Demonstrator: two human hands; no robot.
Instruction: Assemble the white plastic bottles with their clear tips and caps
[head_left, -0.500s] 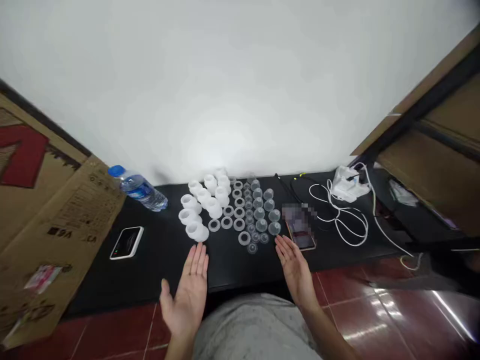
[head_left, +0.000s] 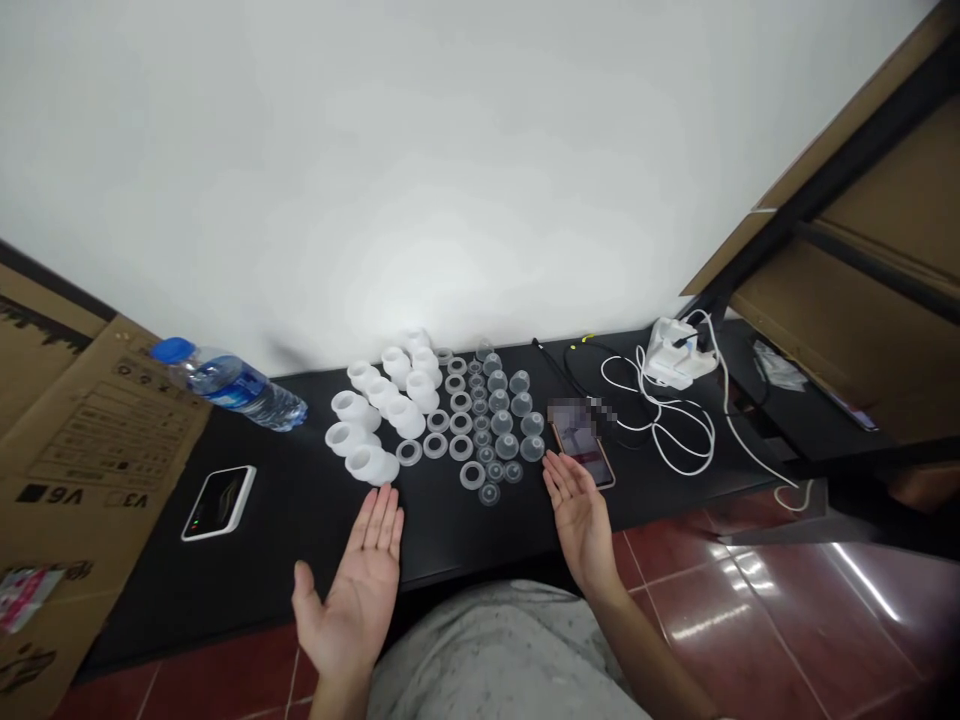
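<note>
Cardboard sheet (head_left: pixel 97 470), printed, flat at far left, its edge overlapping a black tabletop (head_left: pixel 420 540). Left hand (head_left: pixel 358 590): palm up, empty, fingers lying close together, thumb spread wide, fingertips just short of the nearest frosted white cup. Right hand (head_left: pixel 581 520): palm up, empty, fingers slightly parted, tips just beside a smartphone (head_left: pixel 583 455). Water bottle (head_left: pixel 232 388), blue-capped, on its side at rear left. White cable (head_left: pixel 679 430), looped at right. Frosted white cups (head_left: pixel 373 464), flared, standing in rows at mid-table. Clear domes (head_left: pixel 502 423), in rows between the rings and the smartphone. Translucent rings (head_left: pixel 460 447), flat, in rows beside the frosted white cups. All probably light and somewhat soft, perhaps slippery; best taken by the flared body, the rim or, for rings, the edge between finger and thumb.
</note>
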